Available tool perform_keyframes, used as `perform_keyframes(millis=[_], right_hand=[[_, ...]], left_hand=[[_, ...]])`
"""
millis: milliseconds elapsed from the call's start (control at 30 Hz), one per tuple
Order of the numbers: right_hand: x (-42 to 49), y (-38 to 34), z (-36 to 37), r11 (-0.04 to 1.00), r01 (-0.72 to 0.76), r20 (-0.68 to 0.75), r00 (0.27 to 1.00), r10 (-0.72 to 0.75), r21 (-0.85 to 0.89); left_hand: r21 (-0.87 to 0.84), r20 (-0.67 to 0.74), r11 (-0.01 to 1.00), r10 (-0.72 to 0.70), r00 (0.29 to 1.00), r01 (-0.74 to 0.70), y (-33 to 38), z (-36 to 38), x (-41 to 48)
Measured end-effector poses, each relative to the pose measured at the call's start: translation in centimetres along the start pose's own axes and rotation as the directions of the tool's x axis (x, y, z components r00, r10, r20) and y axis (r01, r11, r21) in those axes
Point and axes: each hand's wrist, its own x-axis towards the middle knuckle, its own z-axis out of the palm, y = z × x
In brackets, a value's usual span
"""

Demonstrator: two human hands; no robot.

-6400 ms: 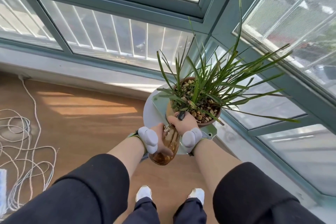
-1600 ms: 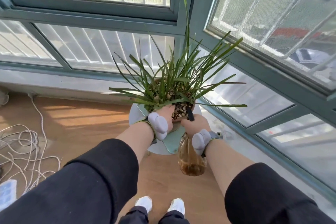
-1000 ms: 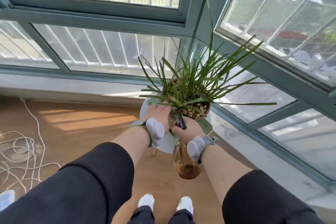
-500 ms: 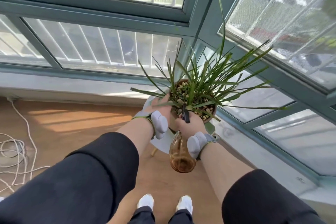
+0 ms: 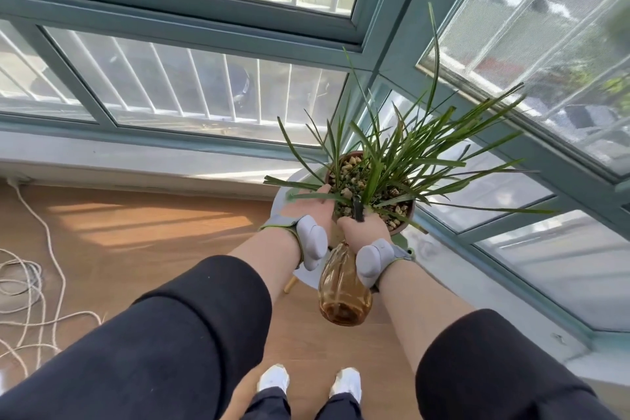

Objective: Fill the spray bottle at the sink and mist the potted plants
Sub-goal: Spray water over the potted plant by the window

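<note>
Right hand wrapped around neck of amber spray bottle, black nozzle poking up between the fingers and aimed into the foliage; bottle body hanging below the wrist, over the wooden floor, just off the near edge of the surface. Small pool of liquid visible at bottle bottom. Left hand laid flat, fingers spread wide, holding nothing, resting against the near-left rim of the terracotta pot and touching the lowest leaves. Potted plant standing upright on the small round pale surface, set in the corner where two teal window frames meet; long narrow green leaves fanning up and to the right, pebbles covering the soil. Grey sensor bands strapped on both wrists. Black sleeves pushed up to mid-forearm. White cable coiled loosely on floor at far left, well apart from the surface. White shoes at bottom edge of view, directly below the bottle. Whether trigger is pressed: cannot tell, finger hidden behind the hand.
</note>
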Motion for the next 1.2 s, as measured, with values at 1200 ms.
perform_keyframes(millis=[1200], right_hand=[[-0.8, -0.1, 0.4, 0.999, 0.032, 0.021, 0.999, -0.032, 0.017]], left_hand=[[0.012, 0.001, 0.999, 0.032, 0.999, -0.032, -0.9, 1.7, 1.1]])
